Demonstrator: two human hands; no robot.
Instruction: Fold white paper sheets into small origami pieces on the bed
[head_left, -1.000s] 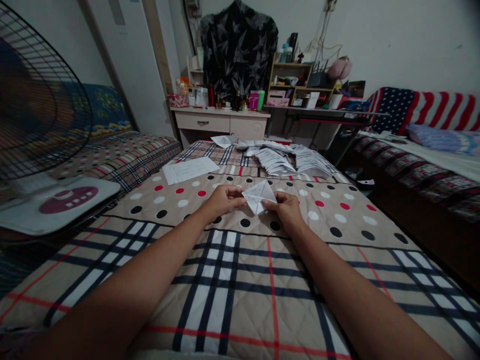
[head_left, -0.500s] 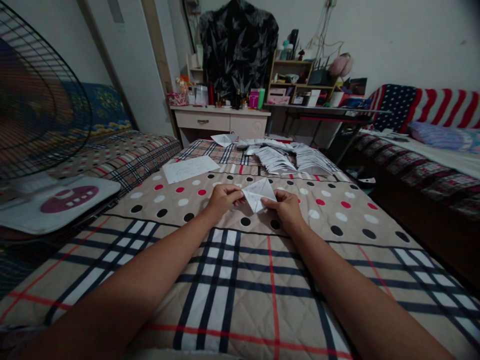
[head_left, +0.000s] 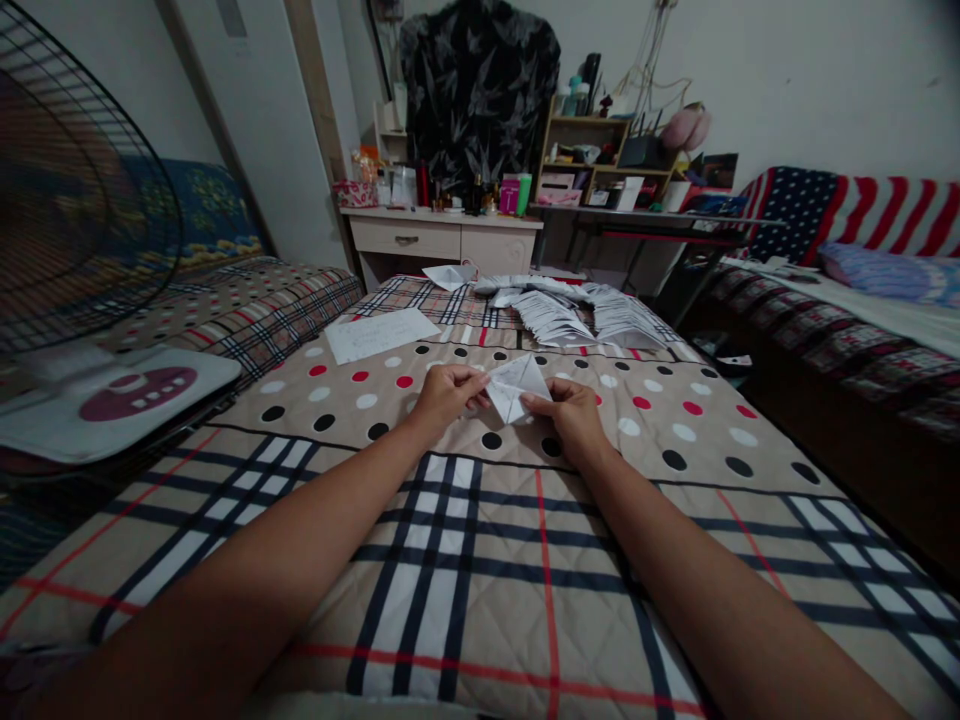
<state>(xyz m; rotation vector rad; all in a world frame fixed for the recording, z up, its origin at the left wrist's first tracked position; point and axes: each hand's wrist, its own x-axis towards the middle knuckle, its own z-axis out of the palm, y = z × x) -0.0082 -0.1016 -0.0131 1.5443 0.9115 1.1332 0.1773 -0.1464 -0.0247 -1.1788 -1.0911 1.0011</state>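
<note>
A small white folded paper piece [head_left: 516,386] with a pointed top is held just above the patterned bedspread [head_left: 480,560]. My left hand [head_left: 448,393] pinches its left corner, fingers closed. My right hand [head_left: 572,411] pinches its lower right edge, fingers closed too. Both forearms stretch out over the plaid part of the bedspread. Beyond the hands lie rows of several finished folded papers [head_left: 581,318], and a flat white sheet [head_left: 381,334] lies to the far left.
A standing fan [head_left: 75,230] with its white base [head_left: 112,400] sits at the left. A dresser [head_left: 442,240] and a cluttered desk with shelf [head_left: 622,190] stand at the bed's far end. A second bed [head_left: 862,310] runs along the right.
The paper piece and both hands have shifted very slightly; the grip is unchanged. The view has tilted a little.
</note>
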